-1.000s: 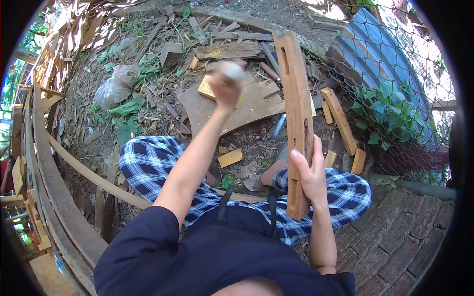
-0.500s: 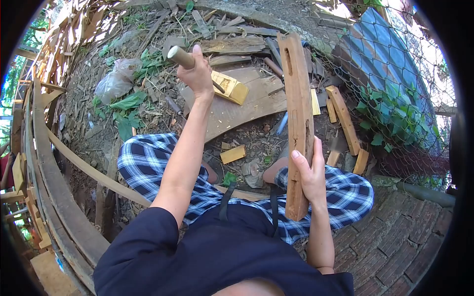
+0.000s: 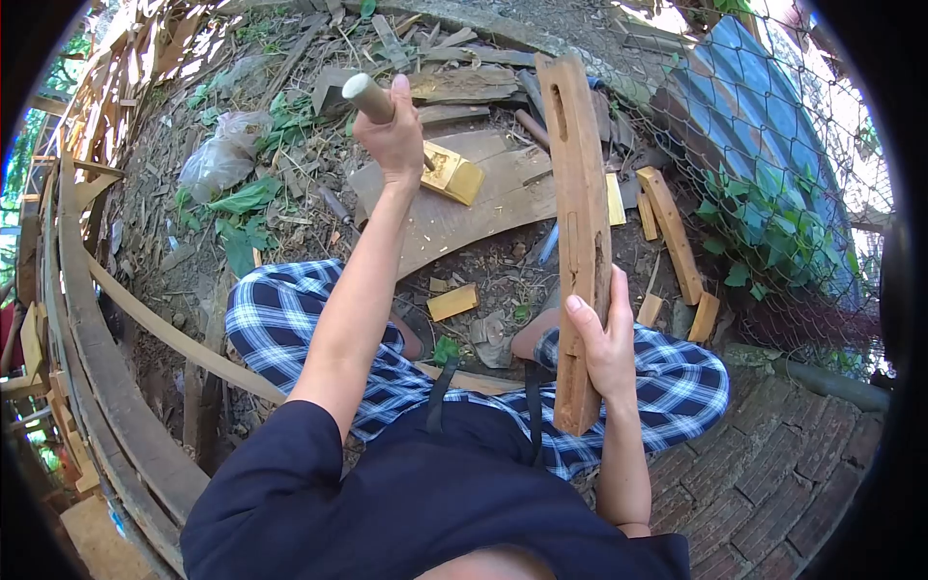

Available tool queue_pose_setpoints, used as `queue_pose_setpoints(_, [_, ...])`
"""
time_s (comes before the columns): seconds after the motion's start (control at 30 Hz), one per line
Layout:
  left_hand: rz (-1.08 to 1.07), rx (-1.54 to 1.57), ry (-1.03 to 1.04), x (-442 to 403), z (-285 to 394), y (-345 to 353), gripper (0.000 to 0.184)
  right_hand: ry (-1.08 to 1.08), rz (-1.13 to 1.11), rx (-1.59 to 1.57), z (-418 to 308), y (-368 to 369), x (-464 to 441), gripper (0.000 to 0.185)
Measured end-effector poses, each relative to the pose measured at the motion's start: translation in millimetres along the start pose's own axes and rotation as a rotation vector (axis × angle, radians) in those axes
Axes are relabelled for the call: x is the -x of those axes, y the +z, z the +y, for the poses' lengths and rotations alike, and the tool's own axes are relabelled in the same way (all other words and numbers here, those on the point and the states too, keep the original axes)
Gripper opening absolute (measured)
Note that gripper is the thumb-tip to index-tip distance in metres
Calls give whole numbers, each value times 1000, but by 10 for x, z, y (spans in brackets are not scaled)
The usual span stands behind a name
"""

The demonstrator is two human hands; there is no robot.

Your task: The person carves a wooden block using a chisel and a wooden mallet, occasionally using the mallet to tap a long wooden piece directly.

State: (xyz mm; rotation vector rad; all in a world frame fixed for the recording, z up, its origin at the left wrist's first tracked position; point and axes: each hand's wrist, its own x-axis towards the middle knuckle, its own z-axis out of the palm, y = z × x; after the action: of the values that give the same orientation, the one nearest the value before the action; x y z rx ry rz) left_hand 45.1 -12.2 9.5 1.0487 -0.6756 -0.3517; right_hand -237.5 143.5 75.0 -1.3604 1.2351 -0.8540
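Observation:
My left hand (image 3: 391, 145) is wrapped round the thick, pale-ended wooden handle of a chisel (image 3: 368, 98). Below my fist its thin dark shaft slants down to a yellow wooden block (image 3: 458, 181) with a rough recess in its top; the cutting tip is hard to make out. The block lies on a worn, curved board (image 3: 488, 215) on the ground. In my right hand (image 3: 607, 343) I grip the lower part of a long brown wooden beam (image 3: 580, 193) with slots cut in it. The beam stands lengthwise in view, its lower end over my right thigh.
A small yellow offcut (image 3: 452, 303) lies between my feet. To the right are a longer wooden piece (image 3: 672, 237) and a chain-link fence (image 3: 764, 126) before blue sheet metal. Plastic bag (image 3: 227, 155), leaves and scraps lie left. Long planks (image 3: 106, 319) curve along the left side.
My left hand and the chisel have shifted slightly right and up against the block. The beam's upper end has tilted a little to the left in my right hand.

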Motion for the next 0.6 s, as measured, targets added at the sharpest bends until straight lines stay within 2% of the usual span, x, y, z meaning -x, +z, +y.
queue_pose_setpoints(0.1, [4, 95, -107, -22, 13, -6, 33, 29, -15, -26, -45, 18, -13, 51])
queue_pose_setpoints(0.6, [-5, -16, -43, 74, -87, -50, 33, -15, -18, -19, -149, 53, -268, 51])
